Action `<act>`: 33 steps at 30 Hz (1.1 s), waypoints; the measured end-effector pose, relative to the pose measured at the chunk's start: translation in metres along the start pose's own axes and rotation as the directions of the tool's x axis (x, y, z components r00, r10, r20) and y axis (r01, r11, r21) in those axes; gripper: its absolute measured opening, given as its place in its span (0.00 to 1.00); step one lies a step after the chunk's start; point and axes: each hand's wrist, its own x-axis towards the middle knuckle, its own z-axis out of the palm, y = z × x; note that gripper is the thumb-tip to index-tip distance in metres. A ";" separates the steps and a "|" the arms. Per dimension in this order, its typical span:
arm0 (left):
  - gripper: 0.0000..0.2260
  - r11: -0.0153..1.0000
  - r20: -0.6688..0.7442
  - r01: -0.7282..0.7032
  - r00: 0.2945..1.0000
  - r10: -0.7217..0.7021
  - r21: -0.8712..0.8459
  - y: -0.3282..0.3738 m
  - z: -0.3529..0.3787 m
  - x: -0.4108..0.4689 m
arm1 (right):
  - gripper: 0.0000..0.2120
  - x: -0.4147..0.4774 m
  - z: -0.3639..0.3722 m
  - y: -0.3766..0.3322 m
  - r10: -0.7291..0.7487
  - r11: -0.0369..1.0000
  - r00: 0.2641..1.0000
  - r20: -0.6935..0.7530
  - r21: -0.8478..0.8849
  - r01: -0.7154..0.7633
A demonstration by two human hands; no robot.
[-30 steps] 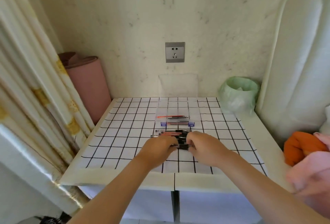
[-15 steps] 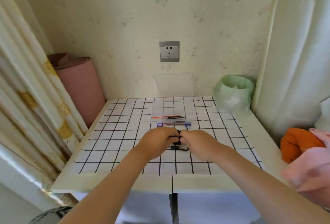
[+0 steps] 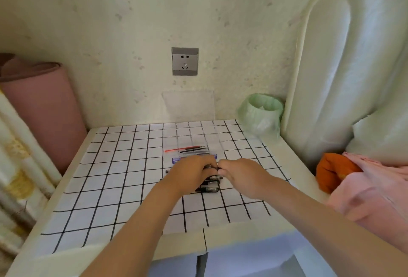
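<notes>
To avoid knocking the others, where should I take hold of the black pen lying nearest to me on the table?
Pinch the black pen at its exposed right half, from above: it lies flat and crosswise on the table, and the left hand hides its left end.

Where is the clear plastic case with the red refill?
In the head view the clear plastic case lies at the middle of the gridded table, just beyond the left hand and right hand that hold a black pen, below the wall socket.
</notes>
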 end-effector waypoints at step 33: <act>0.03 0.956 0.094 0.251 0.959 -0.267 0.153 -0.008 -0.023 0.002 | 0.16 0.021 0.025 0.057 0.133 0.966 0.988 0.083 0.212 -0.148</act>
